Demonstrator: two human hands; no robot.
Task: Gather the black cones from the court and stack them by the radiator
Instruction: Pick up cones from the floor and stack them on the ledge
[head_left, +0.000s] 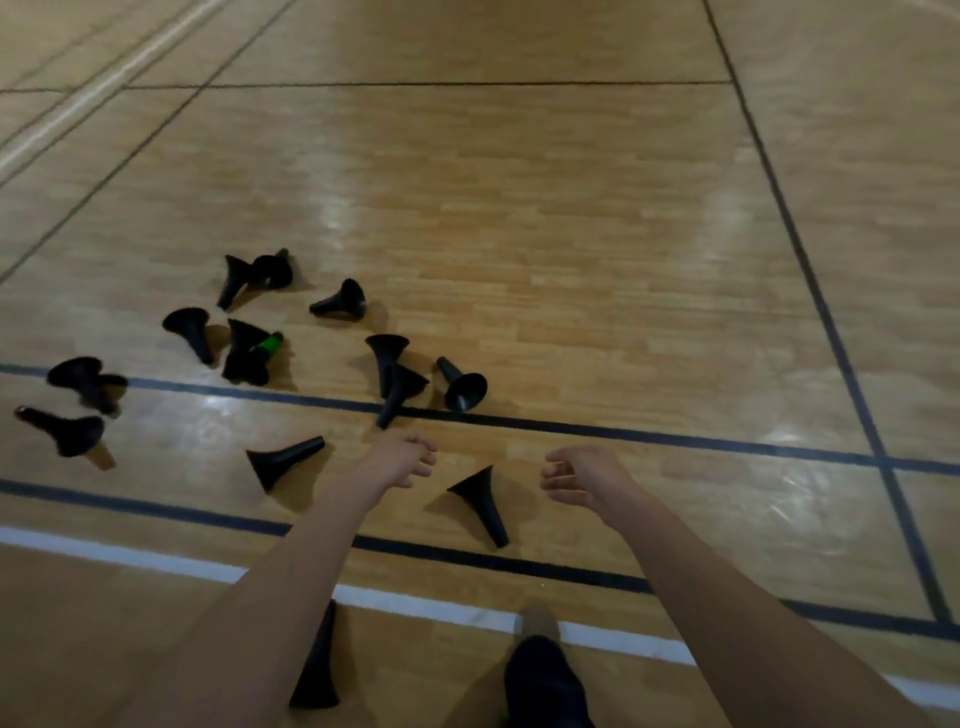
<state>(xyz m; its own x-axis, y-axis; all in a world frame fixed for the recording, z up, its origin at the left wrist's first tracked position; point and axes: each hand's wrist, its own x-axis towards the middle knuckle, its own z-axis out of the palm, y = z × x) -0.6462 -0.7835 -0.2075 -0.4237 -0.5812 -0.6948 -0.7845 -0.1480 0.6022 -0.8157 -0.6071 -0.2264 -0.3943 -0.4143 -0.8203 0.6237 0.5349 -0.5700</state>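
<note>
Cones (387, 358) lie tipped on floor (571, 260), most scattered ahead and left of left hand (402, 460) | near cone (480, 501) between the hands, touching neither | left hand and right hand (582, 480) apart, fingers loosely curled, holding nothing | low cone (317, 665) behind left forearm, partly hidden | green piece (267, 344) among far cones

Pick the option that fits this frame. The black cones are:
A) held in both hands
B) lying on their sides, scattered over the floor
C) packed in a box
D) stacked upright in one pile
B: the black cones lie tipped over and spread across the wooden floor, while the left hand and right hand hold nothing.
</note>
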